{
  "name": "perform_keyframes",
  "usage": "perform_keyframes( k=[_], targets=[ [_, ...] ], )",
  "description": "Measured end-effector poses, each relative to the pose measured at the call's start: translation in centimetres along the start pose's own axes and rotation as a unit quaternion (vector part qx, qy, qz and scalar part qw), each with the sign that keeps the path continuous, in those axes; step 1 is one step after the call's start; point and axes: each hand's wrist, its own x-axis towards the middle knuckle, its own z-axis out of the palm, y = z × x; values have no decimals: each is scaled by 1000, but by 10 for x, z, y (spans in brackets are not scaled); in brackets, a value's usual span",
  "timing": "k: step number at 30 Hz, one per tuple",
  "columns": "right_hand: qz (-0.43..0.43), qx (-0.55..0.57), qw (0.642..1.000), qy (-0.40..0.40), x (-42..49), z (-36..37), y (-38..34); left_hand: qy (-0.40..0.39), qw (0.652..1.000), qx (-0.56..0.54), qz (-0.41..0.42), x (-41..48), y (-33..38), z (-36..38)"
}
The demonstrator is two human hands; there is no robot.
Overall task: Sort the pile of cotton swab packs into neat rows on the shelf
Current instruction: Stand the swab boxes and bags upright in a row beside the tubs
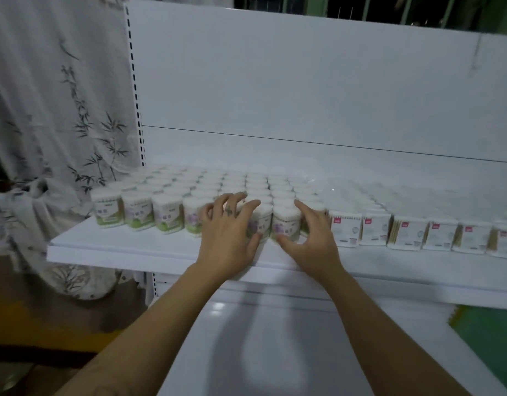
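Small round clear-plastic cotton swab tubs point(138, 210) with green and purple labels stand upright, long axes vertical, in tight rows on the white metal shelf point(126, 247). The left hand point(226, 232) curls over one front tub. The right hand point(306, 235), half spread, clasps the neighbouring tub between thumb and forefinger.

Dim, cool-toned indoor light. The white back panel point(275, 81) is evenly lit, while the background above it is nearly black. A soft shadow and a pale glare patch lie on the lower shelf point(289, 324). Motion blur softens the left hand point(226, 232), the right hand point(309, 235) and the round packs point(138, 214). Wide-angle distortion bends the frame edges.
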Motion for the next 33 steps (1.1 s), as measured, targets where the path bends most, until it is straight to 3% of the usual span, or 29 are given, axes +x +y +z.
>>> perform_keyframes(
  k=[5,26,33],
  targets=[
    [6,10,1000,-1,8,4,4,-16,999,16,41,12,-8,7],
    [-25,-51,998,10,12,12,26,4,998,13,54,16,4,16],
    [-69,-94,985,124,0,14,15,-24,998,48,42,1,17,11]
  ],
)
